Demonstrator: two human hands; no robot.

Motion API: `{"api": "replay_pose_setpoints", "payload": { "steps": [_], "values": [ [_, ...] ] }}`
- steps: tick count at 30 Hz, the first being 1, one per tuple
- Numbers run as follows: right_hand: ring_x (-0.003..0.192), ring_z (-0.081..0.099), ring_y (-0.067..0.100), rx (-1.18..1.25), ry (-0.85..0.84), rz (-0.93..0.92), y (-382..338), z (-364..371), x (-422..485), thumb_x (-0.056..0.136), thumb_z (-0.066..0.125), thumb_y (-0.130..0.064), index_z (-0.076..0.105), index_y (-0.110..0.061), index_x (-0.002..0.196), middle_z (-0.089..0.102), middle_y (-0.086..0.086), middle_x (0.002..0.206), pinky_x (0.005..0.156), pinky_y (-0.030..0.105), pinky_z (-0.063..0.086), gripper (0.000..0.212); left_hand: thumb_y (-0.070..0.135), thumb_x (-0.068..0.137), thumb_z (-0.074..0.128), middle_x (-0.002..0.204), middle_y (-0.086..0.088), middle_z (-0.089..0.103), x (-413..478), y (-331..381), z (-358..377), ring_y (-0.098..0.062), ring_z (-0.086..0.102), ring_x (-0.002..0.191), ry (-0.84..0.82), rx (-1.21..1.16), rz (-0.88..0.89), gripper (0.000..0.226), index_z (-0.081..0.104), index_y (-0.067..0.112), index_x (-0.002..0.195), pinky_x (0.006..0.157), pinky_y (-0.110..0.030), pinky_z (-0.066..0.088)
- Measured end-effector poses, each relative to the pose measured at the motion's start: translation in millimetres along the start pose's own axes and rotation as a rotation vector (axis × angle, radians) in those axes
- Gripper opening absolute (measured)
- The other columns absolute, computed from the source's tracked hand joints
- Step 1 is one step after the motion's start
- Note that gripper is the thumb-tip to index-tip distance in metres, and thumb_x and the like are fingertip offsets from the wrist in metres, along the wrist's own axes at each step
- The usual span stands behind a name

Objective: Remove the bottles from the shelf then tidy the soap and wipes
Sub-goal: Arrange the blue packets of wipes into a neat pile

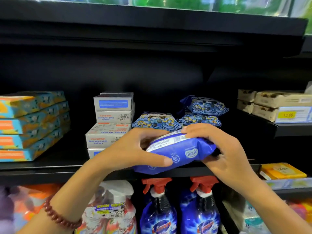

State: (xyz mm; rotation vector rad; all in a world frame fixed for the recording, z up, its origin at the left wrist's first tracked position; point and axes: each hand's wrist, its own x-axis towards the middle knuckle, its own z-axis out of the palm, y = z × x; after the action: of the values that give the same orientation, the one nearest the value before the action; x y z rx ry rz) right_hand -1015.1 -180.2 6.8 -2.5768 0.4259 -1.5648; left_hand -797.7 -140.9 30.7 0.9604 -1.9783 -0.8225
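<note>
Closest to the lens, a red beaded bracelet (57, 215) circles the left wrist, and beyond it both hands grip one blue wipes pack (182, 149). The left hand (135, 149) curls round the pack's left end with its thumb across the front face. The right hand (219, 149) clamps the right end, fingers over the top. The pack hangs tilted, back face up, just above the front edge of the black shelf (50, 173).

No bottles stand on this shelf, so the removal step looks done and the tidying of the wipes seems under way. The next move probably calls for turning the pack printed face up and setting it squarely with the patterned wipes packs (202, 108) stacked just behind.

Goat soap boxes (109, 132) sit in an uneven stack to the left, likely awaiting straightening. Colourful flat boxes (33, 124) fill the far left and beige boxes (270, 102) the right, above a yellow price tag (288, 114). Blue spray bottles (158, 213) stand on the shelf below in what appears to be a shop aisle.
</note>
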Motion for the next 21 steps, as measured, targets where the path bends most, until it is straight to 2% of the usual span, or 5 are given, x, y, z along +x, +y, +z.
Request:
{"api": "replay_pose_setpoints", "payload": {
  "steps": [4, 7, 10, 15, 21],
  "values": [
    [0.123, 0.050, 0.011, -0.002, -0.026, 0.009, 4.8, -1.3, 1.0, 0.081, 0.068, -0.017, 0.054, -0.017, 0.115, 0.057, -0.005, 0.123, 0.098, 0.018, 0.039, 0.037, 0.047, 0.048, 0.080, 0.101, 0.016, 0.070, -0.9, -3.3, -0.8, -0.007, 0.068, 0.089, 0.170, 0.119, 0.019, 0.057, 0.066, 0.036, 0.102, 0.073, -0.025, 0.055],
    [0.135, 0.032, 0.001, -0.090, -0.120, 0.175, 15.3, -14.6, -1.0, 0.066, 0.079, -0.042, 0.034, -0.036, 0.139, 0.036, -0.022, 0.144, 0.106, 0.014, 0.028, 0.087, 0.060, 0.047, 0.073, 0.105, 0.031, 0.060, -1.8, -8.6, -1.0, 0.007, 0.060, 0.097, 0.377, 0.343, 0.113, 0.061, 0.053, 0.047, 0.102, 0.073, -0.008, 0.047],
    [0.130, 0.036, -0.007, 0.254, -0.234, 0.521, 20.2, -18.8, 3.1, 0.037, 0.086, -0.060, 0.020, -0.055, 0.137, 0.035, -0.024, 0.143, 0.103, 0.015, 0.035, 0.120, 0.053, 0.060, 0.074, 0.113, 0.022, 0.058, 2.3, -15.2, -2.8, 0.002, 0.054, 0.106, 0.442, 0.589, 0.338, 0.064, 0.050, 0.037, 0.117, 0.087, -0.011, 0.041],
    [0.093, 0.067, 0.002, 0.453, -0.160, 0.695, 18.6, -8.6, 18.6, 0.049, 0.092, -0.035, 0.054, -0.017, 0.116, 0.072, -0.010, 0.100, 0.074, 0.018, 0.053, 0.080, 0.033, 0.069, 0.078, 0.122, -0.007, 0.057, 14.9, -23.9, 12.4, -0.020, 0.051, 0.112, 0.468, 0.901, 0.564, 0.065, 0.056, 0.000, 0.121, 0.100, -0.022, 0.035],
    [0.093, 0.068, 0.011, 0.455, 0.031, 0.545, 12.2, 0.6, 9.1, 0.051, 0.090, -0.019, 0.058, -0.023, 0.103, 0.071, -0.008, 0.101, 0.075, 0.026, 0.056, 0.061, 0.038, 0.073, 0.077, 0.121, -0.009, 0.058, 18.9, -22.5, 12.7, -0.026, 0.052, 0.112, 0.458, 1.006, 0.657, 0.062, 0.056, 0.006, 0.123, 0.097, -0.032, 0.040]
  ]
}}
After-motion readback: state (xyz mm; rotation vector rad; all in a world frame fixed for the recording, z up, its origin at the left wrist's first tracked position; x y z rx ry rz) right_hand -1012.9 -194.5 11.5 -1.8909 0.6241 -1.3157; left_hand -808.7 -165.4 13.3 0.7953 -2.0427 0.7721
